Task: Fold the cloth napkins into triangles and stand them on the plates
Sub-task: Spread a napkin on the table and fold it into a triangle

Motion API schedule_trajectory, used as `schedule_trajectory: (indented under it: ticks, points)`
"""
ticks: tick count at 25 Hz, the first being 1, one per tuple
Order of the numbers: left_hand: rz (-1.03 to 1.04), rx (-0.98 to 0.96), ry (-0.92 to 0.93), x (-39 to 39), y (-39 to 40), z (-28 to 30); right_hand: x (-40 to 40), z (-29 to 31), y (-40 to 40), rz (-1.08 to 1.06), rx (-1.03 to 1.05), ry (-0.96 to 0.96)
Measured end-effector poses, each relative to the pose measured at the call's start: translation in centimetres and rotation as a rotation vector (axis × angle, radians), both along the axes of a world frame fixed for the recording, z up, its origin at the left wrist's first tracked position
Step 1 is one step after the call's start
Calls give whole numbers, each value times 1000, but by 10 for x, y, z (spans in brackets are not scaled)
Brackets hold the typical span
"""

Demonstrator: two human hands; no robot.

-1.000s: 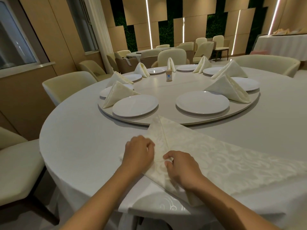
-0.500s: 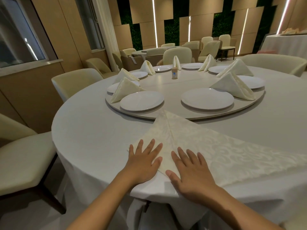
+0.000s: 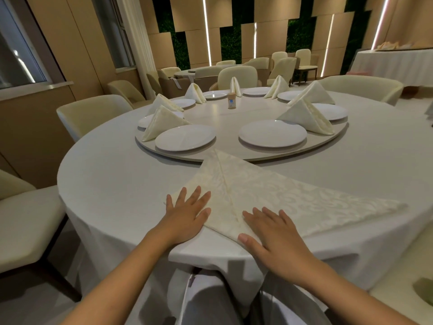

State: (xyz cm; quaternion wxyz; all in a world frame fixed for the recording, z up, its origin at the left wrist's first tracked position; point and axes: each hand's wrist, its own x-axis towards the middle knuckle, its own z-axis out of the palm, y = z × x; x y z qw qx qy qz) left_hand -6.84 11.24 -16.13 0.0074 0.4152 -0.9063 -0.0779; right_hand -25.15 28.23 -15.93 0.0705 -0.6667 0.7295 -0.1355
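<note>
Hands slid apart; napkin [image 3: 269, 195] under flat fingers [image 3: 271, 213].

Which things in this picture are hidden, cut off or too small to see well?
Head view only:
1. Napkin parts under the left hand and right hand: covered by the flat palms.
2. Label on the small container on the turntable: too small to read.
3. Things on the far side table: small, blurred, cut by the right edge.
4. Dark object at lower right: cut off by the edge.
</note>
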Motion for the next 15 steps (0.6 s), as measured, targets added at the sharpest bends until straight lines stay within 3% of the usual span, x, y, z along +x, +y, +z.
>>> schedule_trajectory:
  ticks: [3,5,10,15]
  points:
    - [-65,-29,435,-6,25,4,-30,9,14,18,-169,-57]
    - [-154,-45,607,-21,54,10,-53,12,22,33,-187,-71]
    - [-299,-87,428,-68,106,15,-93,6,31,97,-166,-174]
    - [-282,-118,449,-90,111,14,-104,10,35,146,-154,-149]
